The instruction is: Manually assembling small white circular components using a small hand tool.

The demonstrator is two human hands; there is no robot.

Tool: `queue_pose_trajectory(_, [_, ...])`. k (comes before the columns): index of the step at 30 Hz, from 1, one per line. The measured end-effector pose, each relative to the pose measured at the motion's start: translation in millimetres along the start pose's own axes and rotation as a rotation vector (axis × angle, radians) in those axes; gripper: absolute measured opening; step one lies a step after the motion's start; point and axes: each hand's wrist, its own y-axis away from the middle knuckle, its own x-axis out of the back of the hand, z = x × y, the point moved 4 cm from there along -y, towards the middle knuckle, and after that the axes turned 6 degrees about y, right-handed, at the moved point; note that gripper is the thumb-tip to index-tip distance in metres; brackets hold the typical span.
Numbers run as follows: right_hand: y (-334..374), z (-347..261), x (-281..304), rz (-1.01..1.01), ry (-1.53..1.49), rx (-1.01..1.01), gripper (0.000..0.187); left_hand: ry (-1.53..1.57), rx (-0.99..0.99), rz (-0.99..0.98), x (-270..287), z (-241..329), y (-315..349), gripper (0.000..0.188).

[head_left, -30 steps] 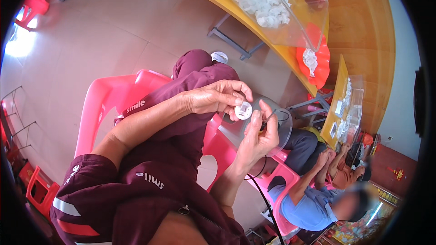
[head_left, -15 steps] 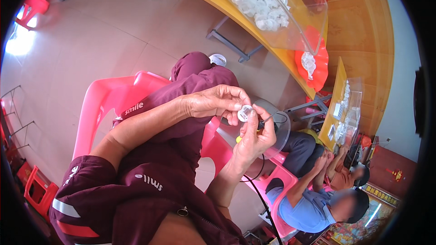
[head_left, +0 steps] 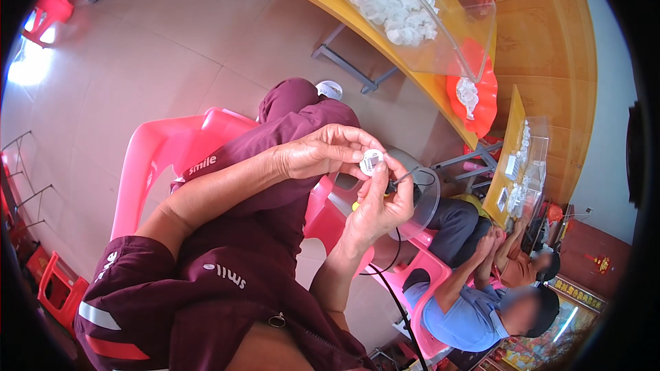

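Between my hands is a small round white part [head_left: 372,161] with a dark rectangular slot in its face. My left hand [head_left: 322,154] pinches its left edge between thumb and fingers. My right hand [head_left: 382,207] grips it from below right, the thumb lying against its face. A thin dark rod [head_left: 410,175] with a blackish body shows beside the right fingers, and a bit of yellow lies behind that hand; whether the hand holds this too, I cannot tell. Behind the hands is a clear round-edged tray [head_left: 432,209].
A black cable [head_left: 393,295] hangs below my right hand. Pink plastic chairs [head_left: 148,158] stand around me. A yellow table [head_left: 412,72] carries a clear bin of white parts [head_left: 385,0] and a red dish [head_left: 487,106]. Two people [head_left: 460,319] sit at another table on the right.
The round white part has turned, so its slotted face shows more fully. Both hands have shifted slightly, with the right fingers closer to it.
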Motion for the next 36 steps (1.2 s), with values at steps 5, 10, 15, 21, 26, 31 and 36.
queue_pose_trajectory(5, [-2,0,-1,-0.015,0.050,0.040,0.006,0.017,0.018,0.014,1,-1,-1,0.033])
queue_pose_trajectory(10, [0,-5,-5,0.011,-0.057,-0.060,0.007,-0.034,-0.005,-0.007,1,0,0,0.033])
queue_pose_trajectory(15, [2,-6,-5,0.047,-0.085,-0.042,0.007,-0.034,-0.007,-0.004,2,-4,-1,0.038])
queue_pose_trajectory(21, [8,-20,4,-0.122,0.007,-0.006,0.034,0.094,-0.010,0.016,6,1,1,0.043])
queue_pose_trajectory(26, [12,-33,9,-0.111,0.468,0.245,0.030,0.113,0.019,0.037,5,1,1,0.042])
queue_pose_trajectory(31, [15,-37,12,-0.085,0.524,0.268,0.032,0.084,0.006,0.019,6,0,1,0.041])
queue_pose_trajectory(36, [15,-37,11,-0.114,0.593,0.341,0.036,0.068,0.012,0.031,6,0,2,0.040])
